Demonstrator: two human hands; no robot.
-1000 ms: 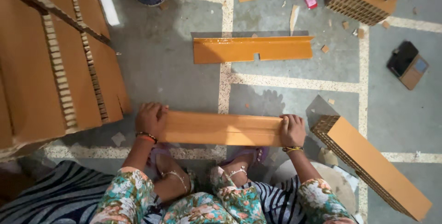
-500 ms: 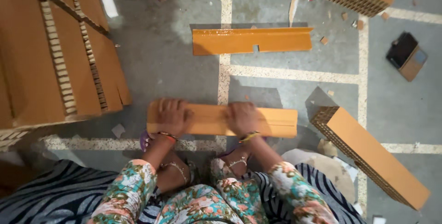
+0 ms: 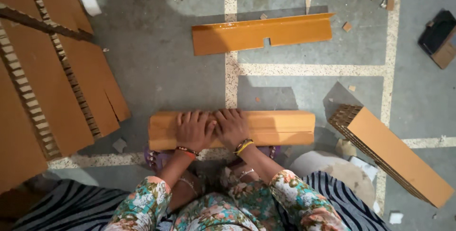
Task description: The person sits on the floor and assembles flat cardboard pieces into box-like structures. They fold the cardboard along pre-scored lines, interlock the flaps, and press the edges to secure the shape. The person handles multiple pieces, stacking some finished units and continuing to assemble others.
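Both hands press down flat on a folded cardboard strip (image 3: 266, 127) that lies on the grey floor (image 3: 166, 69) just in front of the person's feet, its long axis running left to right. The left hand (image 3: 194, 130) and right hand (image 3: 231, 127) sit side by side, touching near the strip's middle but a little left of it, so more bare strip shows on the right. The fingers (image 3: 190, 118) are spread and extended toward the far edge, palms down, pressing rather than gripping. Farther away lies a second orange strip with a notch (image 3: 261, 34), parallel to the first and well apart. Stacked honeycomb cardboard panels (image 3: 47, 84) lie at the left, a honeycomb block (image 3: 394, 152) at the near right.
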